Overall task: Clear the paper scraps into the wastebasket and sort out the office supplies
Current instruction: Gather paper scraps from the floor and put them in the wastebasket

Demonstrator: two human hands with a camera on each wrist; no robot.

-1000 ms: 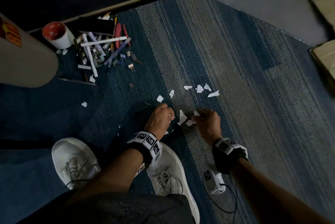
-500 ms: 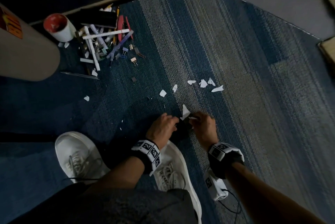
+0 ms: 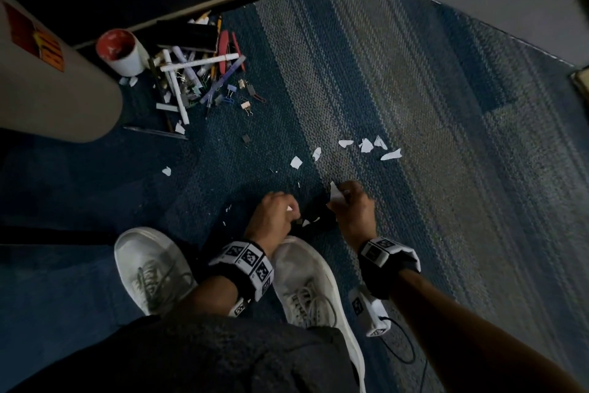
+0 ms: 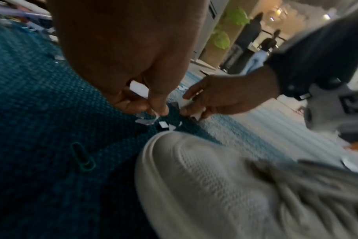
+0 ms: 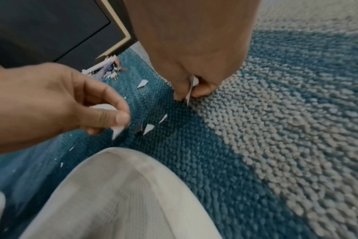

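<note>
My left hand [image 3: 274, 214] and right hand [image 3: 352, 212] each pinch white paper scraps [image 5: 148, 128] just above the carpet [image 3: 414, 106], with more bits lying between my fingertips and others scattered just beyond them.

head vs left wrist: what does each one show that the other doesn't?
Only the head view: the pile of pens and binder clips against the cabinet, the red-lined cup, and a row of loose scraps on the paler carpet beyond the hands.

Only the left wrist view: a green paper clip on the carpet beside the white shoe, and people standing in the background.

Both: the left hand and right hand each pinching white paper scraps, with a few more lying between them.
</note>
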